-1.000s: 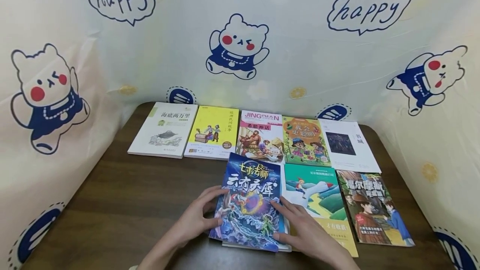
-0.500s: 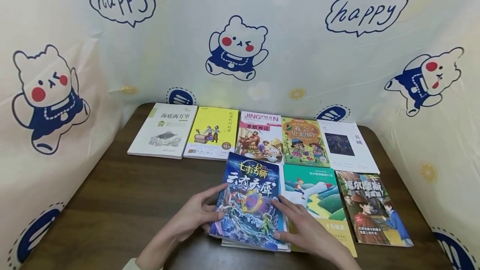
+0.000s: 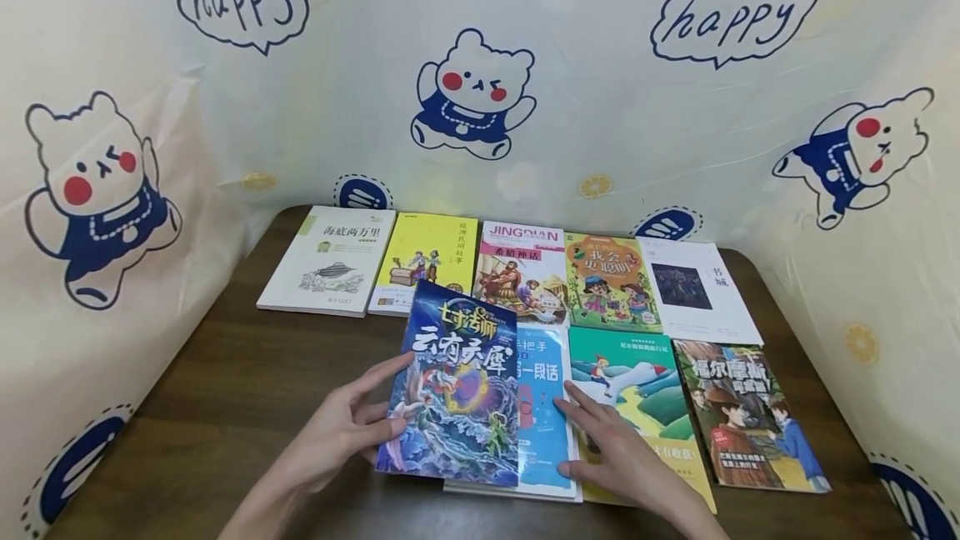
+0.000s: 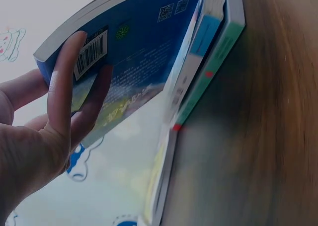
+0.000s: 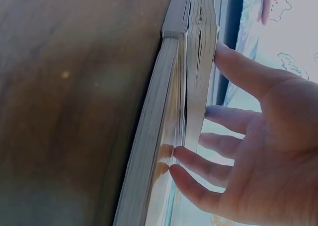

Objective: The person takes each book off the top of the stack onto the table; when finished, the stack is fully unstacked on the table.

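My left hand (image 3: 337, 432) grips the left edge of a dark blue paperback book (image 3: 453, 390), thumb on the cover. In the left wrist view, its fingers lie under the barcoded back cover, and the book (image 4: 144, 52) is tilted up off the pile. A light blue book (image 3: 543, 415) lies partly uncovered beneath it. At that light blue book's right edge rests my right hand (image 3: 618, 448), fingers extended. In the right wrist view, the right hand's (image 5: 278, 131) thumb and fingertips touch the page edges of the stacked books (image 5: 201, 52).
A green and yellow book (image 3: 630, 373) lies right of the pile, partly under my right hand, then a detective-cover book (image 3: 750, 415). Behind stand a white book (image 3: 326, 261), a yellow book (image 3: 423, 252) and several others in a row. Brown table (image 3: 225, 407) shows at left.
The dark blue book has moved left with my left hand, uncovering the light blue book below. My right hand has stayed by the pile's right edge.
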The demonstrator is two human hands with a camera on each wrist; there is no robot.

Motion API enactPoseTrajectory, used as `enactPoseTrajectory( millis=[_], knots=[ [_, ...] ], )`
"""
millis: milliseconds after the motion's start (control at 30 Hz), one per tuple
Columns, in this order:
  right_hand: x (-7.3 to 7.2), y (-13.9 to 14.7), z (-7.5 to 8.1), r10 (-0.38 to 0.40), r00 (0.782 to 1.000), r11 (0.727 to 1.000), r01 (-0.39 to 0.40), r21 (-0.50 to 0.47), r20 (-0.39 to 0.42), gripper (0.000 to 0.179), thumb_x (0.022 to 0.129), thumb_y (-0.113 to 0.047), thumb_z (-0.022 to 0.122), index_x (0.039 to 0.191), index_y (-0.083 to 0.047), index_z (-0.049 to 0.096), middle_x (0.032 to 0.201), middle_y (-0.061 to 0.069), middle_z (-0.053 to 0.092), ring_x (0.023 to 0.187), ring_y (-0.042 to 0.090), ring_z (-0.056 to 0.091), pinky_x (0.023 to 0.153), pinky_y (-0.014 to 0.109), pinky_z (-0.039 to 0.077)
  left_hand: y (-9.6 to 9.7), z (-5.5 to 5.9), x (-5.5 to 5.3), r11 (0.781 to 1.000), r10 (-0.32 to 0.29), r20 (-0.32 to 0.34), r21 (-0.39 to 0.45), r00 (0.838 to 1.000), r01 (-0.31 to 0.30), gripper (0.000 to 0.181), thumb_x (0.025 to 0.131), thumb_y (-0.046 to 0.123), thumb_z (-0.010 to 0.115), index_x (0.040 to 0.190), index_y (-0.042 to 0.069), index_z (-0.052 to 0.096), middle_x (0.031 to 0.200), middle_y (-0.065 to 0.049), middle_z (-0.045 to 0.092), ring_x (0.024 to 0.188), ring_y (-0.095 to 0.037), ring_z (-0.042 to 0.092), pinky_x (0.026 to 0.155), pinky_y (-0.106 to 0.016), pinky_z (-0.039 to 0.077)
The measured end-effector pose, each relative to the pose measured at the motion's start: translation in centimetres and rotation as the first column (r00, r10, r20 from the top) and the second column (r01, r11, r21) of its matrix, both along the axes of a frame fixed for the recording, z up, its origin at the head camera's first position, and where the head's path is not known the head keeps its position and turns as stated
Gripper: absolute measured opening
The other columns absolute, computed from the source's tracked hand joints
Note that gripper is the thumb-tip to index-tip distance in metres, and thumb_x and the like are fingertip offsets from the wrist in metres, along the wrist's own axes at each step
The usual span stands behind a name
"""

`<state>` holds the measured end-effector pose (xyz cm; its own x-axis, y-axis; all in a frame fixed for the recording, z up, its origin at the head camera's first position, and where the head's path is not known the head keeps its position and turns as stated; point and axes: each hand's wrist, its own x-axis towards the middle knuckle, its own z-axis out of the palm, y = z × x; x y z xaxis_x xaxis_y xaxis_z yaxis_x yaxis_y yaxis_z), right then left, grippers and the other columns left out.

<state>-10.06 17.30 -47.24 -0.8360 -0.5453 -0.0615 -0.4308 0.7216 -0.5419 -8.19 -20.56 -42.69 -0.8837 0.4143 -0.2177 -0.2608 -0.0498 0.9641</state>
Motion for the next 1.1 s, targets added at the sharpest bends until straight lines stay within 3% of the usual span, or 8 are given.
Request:
enactPoseTrajectory(
  millis=[167,267,400,600,833,1000,1100],
  knots=[
    [-0.1,0.0,0.1,-0.011,1.000,1.000,0.011,0.008,0.013,0.080,0.083,-0.057,0.065,0.147,-0.015,0.041,0.157,0.009,0.026,0.130,0.046,0.038,0.095,0.067,0.037,-2.1,0.7,0.7,0.997,0.046,-0.010,-0.055,0.999,-0.047,0.077,0.090,0.010,0.067,0.153,0.024,0.027,0.154,-0.019,0.017,0.104,-0.036,0.063,0.066,-0.049,0.057],
    [0.0,0.0,0.2,-0.014,1.000,1.000,0.014,0.006,0.024,0.080,0.083,-0.057,0.065,0.147,-0.015,0.041,0.157,0.009,0.026,0.131,0.047,0.037,0.095,0.068,0.036,-3.6,1.0,0.9,0.995,0.055,-0.035,-0.077,0.998,-0.057,0.076,0.091,0.010,0.065,0.153,0.023,0.025,0.149,-0.026,0.024,0.102,-0.037,0.064,0.066,-0.051,0.057],
    [0.0,0.0,0.3,-0.011,0.999,1.000,0.011,0.004,0.035,0.080,0.083,-0.056,0.065,0.147,-0.015,0.041,0.157,0.009,0.026,0.132,0.047,0.035,0.096,0.069,0.035,-6.0,1.4,1.0,0.996,0.039,-0.047,-0.080,0.998,-0.043,0.072,0.095,0.007,0.059,0.154,0.022,0.021,0.140,-0.030,0.039,0.100,-0.041,0.064,0.069,-0.052,0.057],
    [-0.1,0.0,0.2,-0.003,0.999,1.000,0.002,0.002,0.037,0.080,0.084,-0.057,0.065,0.148,-0.015,0.041,0.157,0.009,0.026,0.132,0.047,0.035,0.094,0.069,0.036,-8.8,0.9,1.2,0.994,-0.022,-0.046,-0.108,0.999,0.017,0.068,0.098,0.008,0.052,0.155,0.024,0.018,0.131,-0.024,0.053,0.097,-0.041,0.065,0.070,-0.052,0.057],
    [0.0,0.1,0.2,0.001,0.999,1.000,-0.001,-0.003,0.041,0.080,0.084,-0.056,0.065,0.147,-0.015,0.041,0.157,0.009,0.026,0.132,0.048,0.035,0.093,0.070,0.035,-9.8,-1.0,0.8,0.993,-0.114,-0.042,-0.037,0.993,0.113,0.066,0.099,0.003,0.047,0.155,0.022,0.016,0.127,-0.024,0.058,0.097,-0.046,0.064,0.071,-0.056,0.055],
    [-0.1,0.0,0.2,-0.006,0.999,1.000,0.006,0.015,0.038,0.080,0.083,-0.058,0.064,0.148,-0.016,0.041,0.157,0.008,0.026,0.132,0.047,0.036,0.093,0.069,0.036,-9.5,-1.8,0.5,0.991,-0.104,-0.025,-0.087,0.994,0.101,0.068,0.099,0.007,0.051,0.155,0.016,0.015,0.126,-0.027,0.057,0.095,-0.044,0.065,0.068,-0.054,0.056],
    [-0.2,-0.1,0.2,-0.011,0.999,1.000,0.010,0.022,0.042,0.081,0.083,-0.059,0.064,0.148,-0.016,0.041,0.158,0.007,0.025,0.132,0.047,0.036,0.094,0.069,0.036,-9.1,-1.9,0.4,0.985,-0.076,-0.023,-0.156,0.997,0.071,0.071,0.097,0.010,0.056,0.155,0.013,0.015,0.135,-0.032,0.045,0.096,-0.041,0.065,0.067,-0.053,0.056]
  ],
)
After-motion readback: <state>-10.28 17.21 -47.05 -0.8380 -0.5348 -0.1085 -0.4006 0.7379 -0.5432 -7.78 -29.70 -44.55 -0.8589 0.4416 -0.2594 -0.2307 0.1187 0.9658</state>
